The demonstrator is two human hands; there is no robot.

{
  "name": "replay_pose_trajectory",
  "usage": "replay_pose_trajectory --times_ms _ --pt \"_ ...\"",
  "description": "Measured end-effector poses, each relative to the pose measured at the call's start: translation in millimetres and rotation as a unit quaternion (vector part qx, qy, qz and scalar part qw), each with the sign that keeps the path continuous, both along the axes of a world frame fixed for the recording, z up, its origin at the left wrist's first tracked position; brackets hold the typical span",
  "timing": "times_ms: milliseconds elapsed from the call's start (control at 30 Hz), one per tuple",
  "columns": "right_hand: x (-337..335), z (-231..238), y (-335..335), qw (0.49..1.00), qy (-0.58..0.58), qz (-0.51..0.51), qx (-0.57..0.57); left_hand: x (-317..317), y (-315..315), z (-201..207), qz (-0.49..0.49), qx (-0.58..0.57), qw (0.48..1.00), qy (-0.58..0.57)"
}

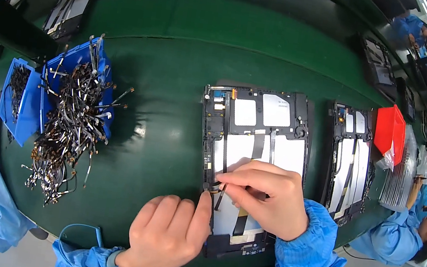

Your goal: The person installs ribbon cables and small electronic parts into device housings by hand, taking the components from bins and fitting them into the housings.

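Observation:
An opened tablet-like device, with black frame, white panels and dark ribbon strips, lies on the green bench before me. Over its lower left part, my right hand pinches a thin black cable between thumb and index finger, close to the left edge. My left hand rests just outside that edge, its fingers curled under. Only its index finger reaches out, the tip touching the frame beside the cable. The left thumb and whatever lies under the curled fingers are hidden.
Left of me, a blue bin overflows with a tangled heap of small cables; a smaller blue bin adjoins it. A second opened device lies to the right, near a red bin and clear plastic trays. Co-workers sit at both sides.

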State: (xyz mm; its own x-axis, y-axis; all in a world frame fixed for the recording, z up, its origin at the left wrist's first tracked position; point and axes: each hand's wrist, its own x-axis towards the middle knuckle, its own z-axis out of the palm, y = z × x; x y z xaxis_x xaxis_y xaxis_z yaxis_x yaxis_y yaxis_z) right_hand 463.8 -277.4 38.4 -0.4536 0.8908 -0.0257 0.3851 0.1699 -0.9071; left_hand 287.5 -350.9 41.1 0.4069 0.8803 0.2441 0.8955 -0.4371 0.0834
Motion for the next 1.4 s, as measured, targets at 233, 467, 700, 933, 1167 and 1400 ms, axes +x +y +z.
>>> replay_pose_trajectory --times_ms 233,467,700,933,1167,1400 --pt "1 -5 -4 1.000 0.008 0.002 0.018 21 0 -16 -0.095 0.041 0.991 -0.081" --pt "-2 -7 2 0.984 -0.050 -0.034 0.168 25 -5 -16 -0.067 0.046 0.996 -0.030" --pt "1 -13 5 0.991 -0.036 -0.074 0.102 32 -1 -20 -0.023 0.048 0.998 -0.031" --pt "-5 -17 4 0.988 -0.028 -0.098 0.115 30 -1 -21 -0.020 0.043 0.999 -0.022" --pt "-9 -12 9 0.991 -0.026 -0.110 0.071 29 0 -20 -0.026 0.044 0.999 -0.016" --pt "-8 -20 15 0.992 -0.007 -0.114 0.061 32 0 -16 -0.023 0.035 0.999 -0.018"
